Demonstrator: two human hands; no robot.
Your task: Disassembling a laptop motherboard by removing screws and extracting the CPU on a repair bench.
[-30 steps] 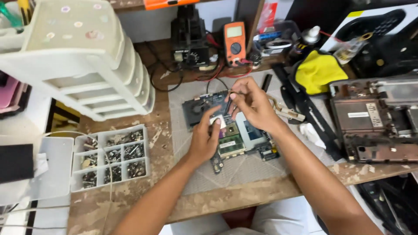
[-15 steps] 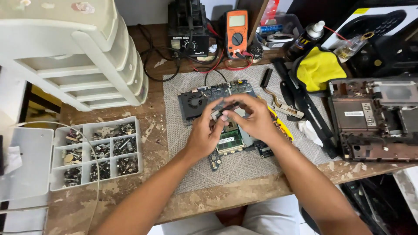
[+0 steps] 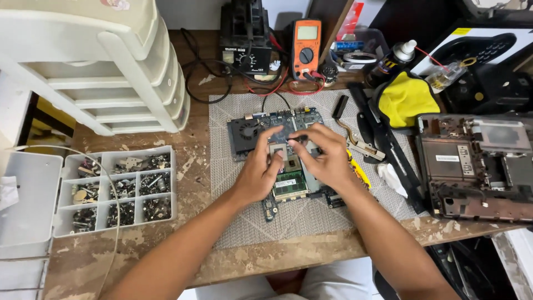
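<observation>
Both hands are working over a laptop motherboard [image 3: 288,161] that is lying flat on a grey woven mat [image 3: 233,222] in the middle of a worn wooden workbench [image 3: 144,261]. The left hand [image 3: 261,169] is resting on the board just right of its black cooling fan [image 3: 247,133], with fingers curled narrow and the fingertips pressing down near a square chip. The right hand [image 3: 327,158] is hovering just beside it, thumb and forefinger pinching a small dark tool or part [image 3: 300,138] above the board; what exactly it is cannot be told. A green memory module [image 3: 290,183] is showing between the 2 wrists. Left of the mat, a clear compartment box [image 3: 119,191] is sitting with 6 sections of screws and small parts, and a white drawer unit [image 3: 105,72] is standing behind it. At the back of the bench, an orange multimeter [image 3: 306,47] is lying next to a black soldering station [image 3: 244,39]. To the right, a yellow cloth [image 3: 408,100] is lying near an opened laptop base [image 3: 477,166], which is sitting well apart from the board.
</observation>
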